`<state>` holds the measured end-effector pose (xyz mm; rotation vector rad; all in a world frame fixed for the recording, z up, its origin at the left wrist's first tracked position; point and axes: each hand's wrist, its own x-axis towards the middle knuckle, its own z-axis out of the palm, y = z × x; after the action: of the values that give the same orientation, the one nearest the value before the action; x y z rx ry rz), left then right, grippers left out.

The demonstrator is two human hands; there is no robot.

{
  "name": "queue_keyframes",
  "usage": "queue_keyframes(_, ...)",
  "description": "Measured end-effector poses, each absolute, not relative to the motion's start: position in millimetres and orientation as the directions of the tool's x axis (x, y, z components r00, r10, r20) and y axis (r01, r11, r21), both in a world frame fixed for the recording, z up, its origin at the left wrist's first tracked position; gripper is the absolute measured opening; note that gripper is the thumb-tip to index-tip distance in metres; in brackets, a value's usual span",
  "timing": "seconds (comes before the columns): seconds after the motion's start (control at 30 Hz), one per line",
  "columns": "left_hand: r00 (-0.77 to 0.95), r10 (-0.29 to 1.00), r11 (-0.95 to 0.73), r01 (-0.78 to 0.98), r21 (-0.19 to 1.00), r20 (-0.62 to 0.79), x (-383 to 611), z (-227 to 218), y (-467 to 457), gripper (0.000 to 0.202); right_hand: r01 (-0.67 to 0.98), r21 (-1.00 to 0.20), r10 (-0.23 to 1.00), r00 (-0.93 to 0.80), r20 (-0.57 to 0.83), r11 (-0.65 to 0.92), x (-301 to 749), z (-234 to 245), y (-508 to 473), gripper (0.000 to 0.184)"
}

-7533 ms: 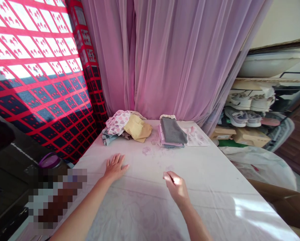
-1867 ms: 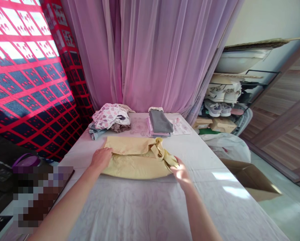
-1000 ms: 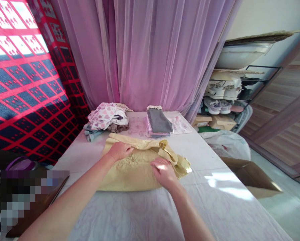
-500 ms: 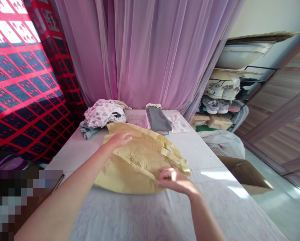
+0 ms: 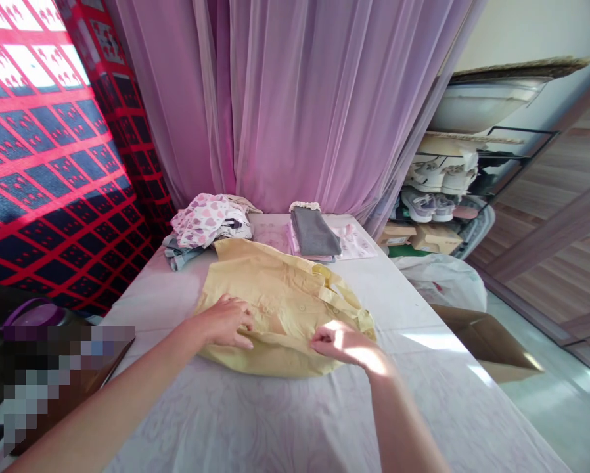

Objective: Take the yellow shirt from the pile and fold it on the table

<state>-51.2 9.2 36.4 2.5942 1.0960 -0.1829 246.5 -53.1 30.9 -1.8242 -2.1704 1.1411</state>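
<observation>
A yellow dress (image 5: 275, 282) with shoulder straps and small buttons lies spread and wrinkled on the white patterned sheet (image 5: 255, 420), its straps at the right. My right hand (image 5: 334, 341) is closed in a pinch on the dress's cloth near the front right. Over the front left part of the dress rests my left hand (image 5: 228, 320), fingers bent and apart, thumb stretched toward the near fold. The cloth between the two hands is raised into a loose ridge.
Behind the dress are a heap of crumpled clothes (image 5: 204, 220) and folded grey trousers (image 5: 315, 231) on pink cloth. A pink curtain (image 5: 285, 105) hangs at the back. An open cardboard box (image 5: 487, 341) and a shoe rack (image 5: 502, 157) stand to the right.
My left hand has come down and nearer from the upper left of the dress to its front left part. My right hand stays at nearly the same spot, fingers more tightly closed.
</observation>
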Motion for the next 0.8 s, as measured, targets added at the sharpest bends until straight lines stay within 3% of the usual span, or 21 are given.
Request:
queue_keyframes(0.13, 0.712, 0.651, -0.683, 0.701, 0.205, -0.264, -44, 42, -6, 0.011, 0.841, -0.541, 0.822, -0.288, -0.491, -0.028, 246, 28, -53, 0.020)
queue_keyframes(0.27, 0.633, 0.633, -0.613, 0.761, 0.210, -0.446, -44, 60, -27, 0.012, 0.889, -0.454, 0.749, -0.264, -0.608, -0.055, 247, 30, -53, 0.015)
queue_keyframes(0.4, 0.592, 0.558, -0.545, 0.790, 0.280, -0.582, -47, 75, -40, 0.007, 0.901, -0.430, 0.738, -0.246, -0.629, -0.066, 245, 34, -56, 0.021)
queue_keyframes(0.5, 0.599, 0.485, -0.488, 0.790, 0.371, -0.637, -49, 76, -36, 0.005, 0.881, -0.470, 0.814, -0.235, -0.531, -0.052, 241, 32, -59, 0.019)
queue_keyframes(0.6, 0.627, 0.398, -0.392, 0.776, 0.494, -0.670, -51, 72, -31, 0.009, 0.807, -0.591, 0.910, -0.260, -0.322, 0.022, 238, 28, -58, 0.018)
queue_keyframes(0.7, 0.619, 0.229, -0.189, 0.785, 0.590, -0.751, -50, 69, -31, 0.019, 0.769, -0.631, 0.943, -0.277, -0.183, 0.103, 238, 22, -55, 0.022)
queue_keyframes(0.8, 0.606, 0.088, -0.024, 0.795, 0.607, -0.791, -49, 62, -31, 0.027, 0.771, -0.626, 0.961, -0.244, -0.127, 0.113, 238, 17, -54, 0.024)
